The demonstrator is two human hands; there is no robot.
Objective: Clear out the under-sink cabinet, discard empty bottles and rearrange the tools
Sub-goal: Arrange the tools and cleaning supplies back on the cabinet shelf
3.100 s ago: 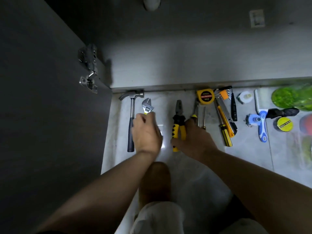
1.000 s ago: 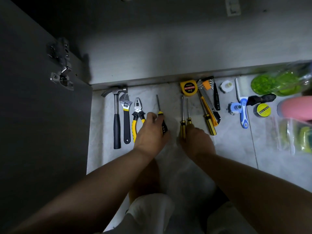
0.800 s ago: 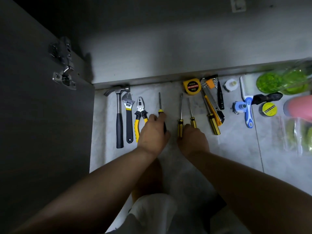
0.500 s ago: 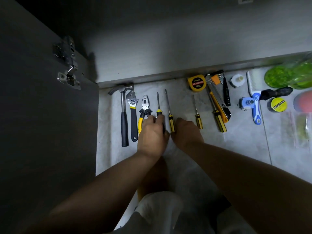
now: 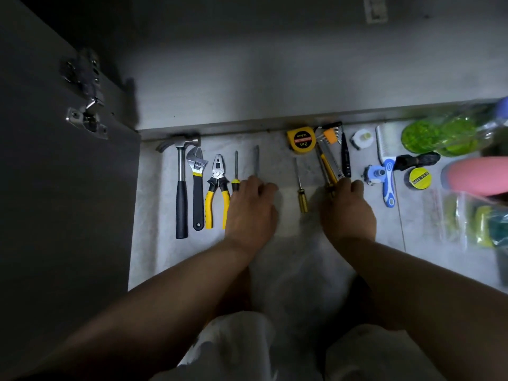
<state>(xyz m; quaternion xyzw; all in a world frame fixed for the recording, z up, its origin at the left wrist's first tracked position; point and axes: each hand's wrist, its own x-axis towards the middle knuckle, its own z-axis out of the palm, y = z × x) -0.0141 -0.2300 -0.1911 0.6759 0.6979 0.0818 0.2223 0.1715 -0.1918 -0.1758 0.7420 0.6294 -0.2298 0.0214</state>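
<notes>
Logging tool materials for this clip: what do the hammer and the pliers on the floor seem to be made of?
Hammer: shiny grey head and shaft, likely polished steel; matte black grip, probably rubber. Pliers: bright metal jaws, apparently steel; yellow handle sleeves, plastic or rubber, unclear which.

Person seen from above, head not in view. Left hand (image 5: 251, 213) and right hand (image 5: 347, 213) both bare, on viewer's side of tape measure (image 5: 301, 140). Bare forearms (image 5: 165, 306) follow behind hands, farther from tape measure, uncovered along whole visible length. Bare knee (image 5: 238, 292) in shadow, below and left of tape measure. Whitish cloth garment (image 5: 236, 342) over legs, farthest from tape measure, hem creased and folded. Second whitish leg panel (image 5: 357, 353) directly below tape measure's right side. Fabric type unclear in dim light.
</notes>
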